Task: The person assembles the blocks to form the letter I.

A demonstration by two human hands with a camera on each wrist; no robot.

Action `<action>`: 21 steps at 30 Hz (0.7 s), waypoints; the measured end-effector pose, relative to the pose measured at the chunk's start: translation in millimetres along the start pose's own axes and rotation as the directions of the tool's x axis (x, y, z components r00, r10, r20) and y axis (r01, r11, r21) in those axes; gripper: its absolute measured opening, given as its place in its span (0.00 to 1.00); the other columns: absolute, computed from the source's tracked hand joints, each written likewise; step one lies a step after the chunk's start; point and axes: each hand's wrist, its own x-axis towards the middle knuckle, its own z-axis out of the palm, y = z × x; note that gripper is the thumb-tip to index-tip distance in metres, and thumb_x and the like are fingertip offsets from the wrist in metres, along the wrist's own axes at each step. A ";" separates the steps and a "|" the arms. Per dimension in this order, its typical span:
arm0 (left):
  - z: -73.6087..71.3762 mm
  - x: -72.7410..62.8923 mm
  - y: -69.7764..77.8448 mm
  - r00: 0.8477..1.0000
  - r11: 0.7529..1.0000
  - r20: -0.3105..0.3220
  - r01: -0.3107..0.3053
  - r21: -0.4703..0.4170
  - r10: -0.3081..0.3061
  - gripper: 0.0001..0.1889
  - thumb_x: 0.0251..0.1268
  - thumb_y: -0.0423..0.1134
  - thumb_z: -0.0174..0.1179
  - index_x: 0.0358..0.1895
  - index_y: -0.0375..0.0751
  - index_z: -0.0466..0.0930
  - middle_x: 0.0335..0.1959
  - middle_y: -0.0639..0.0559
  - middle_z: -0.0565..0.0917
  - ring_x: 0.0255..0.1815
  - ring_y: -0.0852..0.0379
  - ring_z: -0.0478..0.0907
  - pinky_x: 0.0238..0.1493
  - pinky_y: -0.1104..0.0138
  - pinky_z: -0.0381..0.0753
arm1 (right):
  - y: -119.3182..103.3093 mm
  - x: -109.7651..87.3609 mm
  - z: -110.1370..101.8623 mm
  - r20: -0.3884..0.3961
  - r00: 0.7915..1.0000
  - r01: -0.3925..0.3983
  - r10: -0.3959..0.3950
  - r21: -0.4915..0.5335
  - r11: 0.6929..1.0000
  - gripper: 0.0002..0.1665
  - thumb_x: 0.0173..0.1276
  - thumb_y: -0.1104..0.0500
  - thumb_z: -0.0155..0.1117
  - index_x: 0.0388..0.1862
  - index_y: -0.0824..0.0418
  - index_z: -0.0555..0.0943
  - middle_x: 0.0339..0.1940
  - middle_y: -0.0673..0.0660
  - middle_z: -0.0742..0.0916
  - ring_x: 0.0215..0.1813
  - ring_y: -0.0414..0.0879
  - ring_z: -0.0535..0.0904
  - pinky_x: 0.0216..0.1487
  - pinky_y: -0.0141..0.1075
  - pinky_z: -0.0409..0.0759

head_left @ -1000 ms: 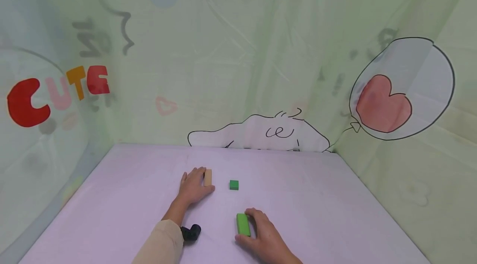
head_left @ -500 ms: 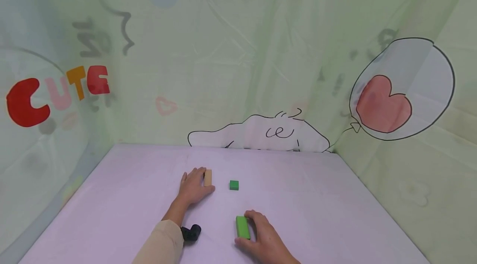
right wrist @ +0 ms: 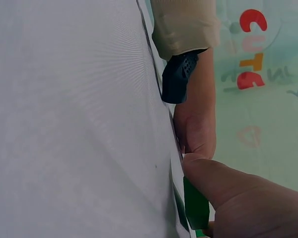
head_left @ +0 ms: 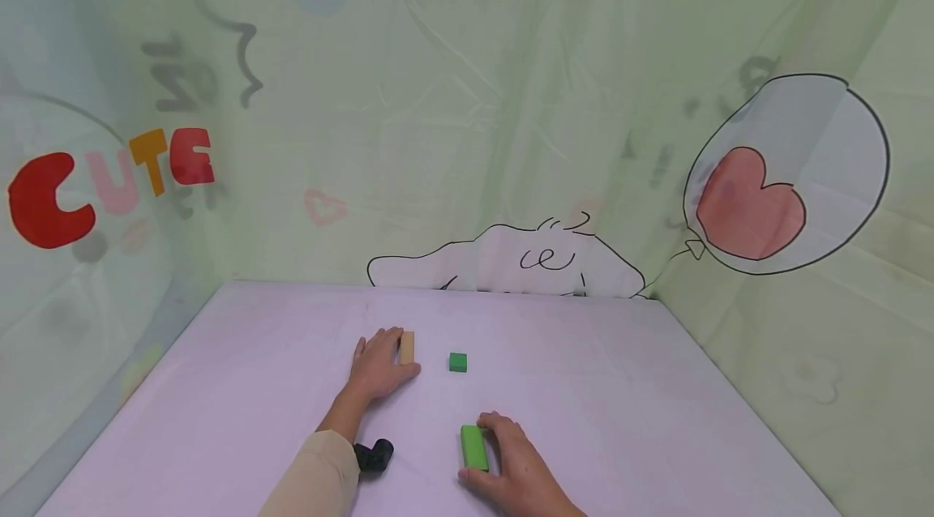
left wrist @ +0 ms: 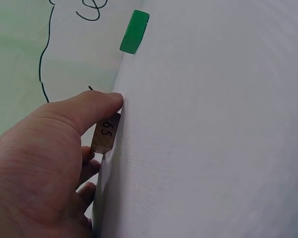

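Observation:
On the left of the table my left hand holds a plain wooden block lengthwise, thumb at its near end and fingertips at its far end. The left wrist view shows the number 65 on that wooden block's end. Closer to me, my right hand grips a longer light green block between thumb and fingers. Its thumb partly covers the light green block in the right wrist view. A small dark green block lies right of the wooden one, apart from both hands.
A pale lilac cloth covers the table. Printed curtains enclose its back and sides. A black wrist camera sticks out from the left sleeve.
My right hand has moved slightly toward me and left with the light green block. The left hand, wooden block and small dark green block have stayed in place.

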 end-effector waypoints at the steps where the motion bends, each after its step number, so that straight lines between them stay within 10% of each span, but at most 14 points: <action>1: -0.2 -0.3 0.4 1.000 1.000 0.001 0.000 -0.001 0.000 0.40 0.63 0.48 0.68 0.75 0.32 0.67 0.77 0.36 0.69 0.81 0.35 0.59 0.82 0.37 0.45 | 0.4 -0.2 0.2 0.000 1.000 0.005 -0.005 -0.003 1.000 0.51 0.55 0.37 0.81 0.70 0.59 0.71 0.73 0.65 0.75 0.74 0.65 0.71 0.73 0.63 0.71; 21: -5.5 -0.5 4.9 0.999 0.997 0.035 0.040 -0.063 -0.038 0.41 0.63 0.48 0.72 0.75 0.33 0.66 0.76 0.36 0.70 0.82 0.35 0.58 0.83 0.39 0.41 | 0.5 -0.3 5.1 -0.017 0.999 0.030 -0.032 -0.105 0.994 0.51 0.55 0.39 0.82 0.69 0.60 0.71 0.73 0.66 0.76 0.73 0.65 0.72 0.72 0.63 0.72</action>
